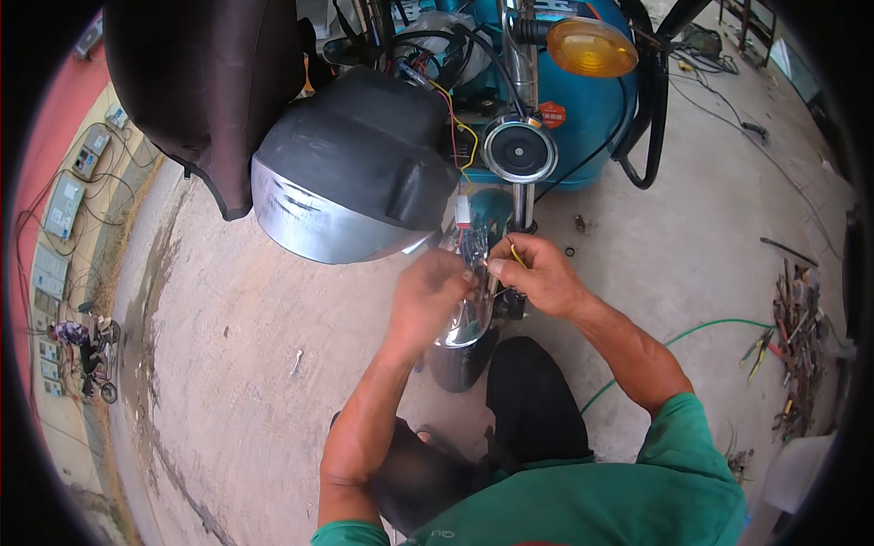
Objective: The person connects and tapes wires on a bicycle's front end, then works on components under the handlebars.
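Note:
My left hand (430,296) is closed in a pinch over the chrome front fender (466,329) of a motorbike or trike. What its fingertips hold is too small to make out. Right beside it, my right hand (543,276) pinches a thin yellow wire (516,256), its fingertips nearly meeting the left ones. Just above the hands hang a white connector (462,211) and several thin wires. A round horn (519,151) with a chrome ring sits higher on the fork. To the left is the headlight (364,150), black at the back with a scuffed silver rim, wires running behind it.
An amber turn signal (592,47) juts out at the upper right, before a turquoise body panel (574,136). A dark brown cover (205,82) hangs upper left. A wrench (296,362) lies on the concrete; tools (797,337) and a green hose (692,331) are at right.

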{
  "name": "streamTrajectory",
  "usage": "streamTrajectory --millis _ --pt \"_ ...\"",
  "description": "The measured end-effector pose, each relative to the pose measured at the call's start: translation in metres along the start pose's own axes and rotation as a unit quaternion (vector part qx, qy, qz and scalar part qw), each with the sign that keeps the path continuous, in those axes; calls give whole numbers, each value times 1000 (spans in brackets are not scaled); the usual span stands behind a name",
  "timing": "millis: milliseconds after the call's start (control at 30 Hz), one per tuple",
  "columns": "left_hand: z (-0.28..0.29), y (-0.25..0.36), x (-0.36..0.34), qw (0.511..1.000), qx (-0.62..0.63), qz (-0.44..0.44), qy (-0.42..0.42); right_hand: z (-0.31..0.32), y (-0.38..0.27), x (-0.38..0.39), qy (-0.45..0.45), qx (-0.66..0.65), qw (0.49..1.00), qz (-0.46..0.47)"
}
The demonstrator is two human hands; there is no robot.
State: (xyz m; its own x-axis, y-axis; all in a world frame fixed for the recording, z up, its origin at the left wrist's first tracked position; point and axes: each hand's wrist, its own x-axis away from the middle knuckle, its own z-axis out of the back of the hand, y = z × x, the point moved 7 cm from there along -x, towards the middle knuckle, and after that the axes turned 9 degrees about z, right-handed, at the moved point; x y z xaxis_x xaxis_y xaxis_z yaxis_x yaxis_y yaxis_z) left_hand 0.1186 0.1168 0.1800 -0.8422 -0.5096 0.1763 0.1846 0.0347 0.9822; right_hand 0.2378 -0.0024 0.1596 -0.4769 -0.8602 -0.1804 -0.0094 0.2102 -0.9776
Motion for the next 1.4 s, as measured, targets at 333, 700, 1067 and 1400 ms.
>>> streamTrajectory --millis 333,700,1067,1400 --pt "8 4 -12 998 -54 -4 -21 5 36 -18 -11 -241 970 -27" --pt "11 4 -20 1000 -11 -3 1 9 38 -23 -30 -304 952 2" --pt "-4 7 -2 997 57 5 -51 -8 -12 -9 -22 -168 985 6" --pt "-8 50 13 959 -213 -188 2 -2 -38 2 30 -3 1000 8"
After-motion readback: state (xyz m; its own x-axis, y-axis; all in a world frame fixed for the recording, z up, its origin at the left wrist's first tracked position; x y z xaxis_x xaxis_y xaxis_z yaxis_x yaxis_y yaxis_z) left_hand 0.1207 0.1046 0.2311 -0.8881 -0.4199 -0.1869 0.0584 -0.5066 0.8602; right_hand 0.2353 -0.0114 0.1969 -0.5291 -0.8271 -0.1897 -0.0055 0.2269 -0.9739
